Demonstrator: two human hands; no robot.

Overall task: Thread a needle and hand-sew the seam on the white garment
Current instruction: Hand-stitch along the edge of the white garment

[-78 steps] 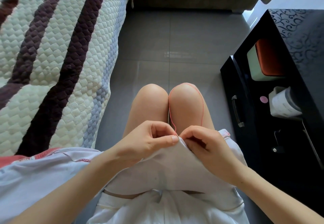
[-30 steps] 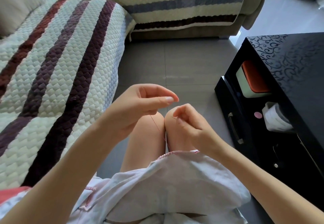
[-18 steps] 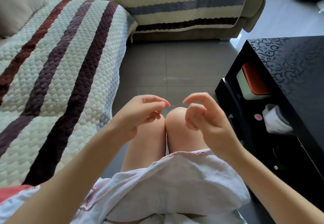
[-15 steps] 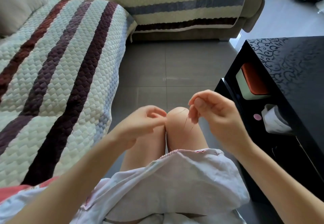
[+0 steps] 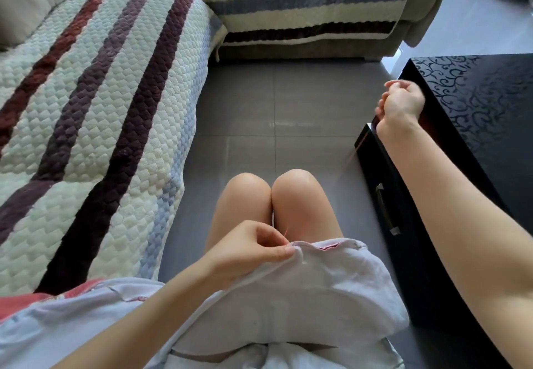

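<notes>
Red thread [image 5: 350,158] slants up-right from white garment [image 5: 317,296], pinched by left hand [image 5: 248,250], to gripping right hand [image 5: 402,103].

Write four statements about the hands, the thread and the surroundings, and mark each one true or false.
1. The left hand pinches the edge of the white garment. True.
2. The right hand rests on the garment. False: it is held up to the right, by the black cabinet.
3. A red thread runs up toward the right hand. True.
4. The striped sofa cover is on the person's right. False: it is on the left.
</notes>
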